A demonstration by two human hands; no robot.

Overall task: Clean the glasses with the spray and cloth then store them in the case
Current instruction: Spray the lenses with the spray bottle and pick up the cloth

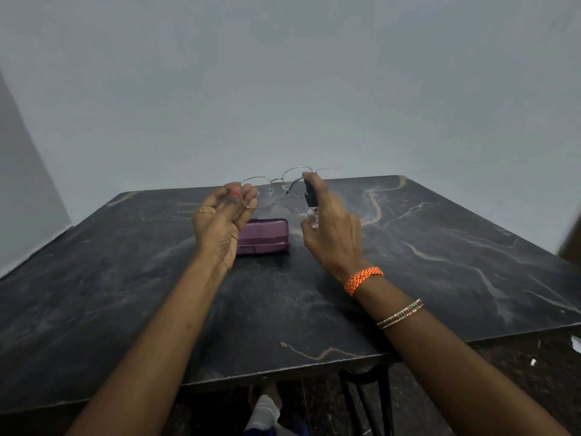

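Thin silver wire-frame glasses are held up above the dark table, lenses facing me. My left hand pinches their left lens rim between thumb and fingers. My right hand grips a small clear spray bottle with a black top, index finger on the nozzle, right beside the right lens. A closed purple glasses case lies on the table below and between my hands, partly hidden by my left hand. No cloth is visible.
The black marble-patterned table reaches to a pale grey wall behind. Its near edge runs across the lower frame, with dark floor and black straps below it. A white and blue fabric bit shows underneath.
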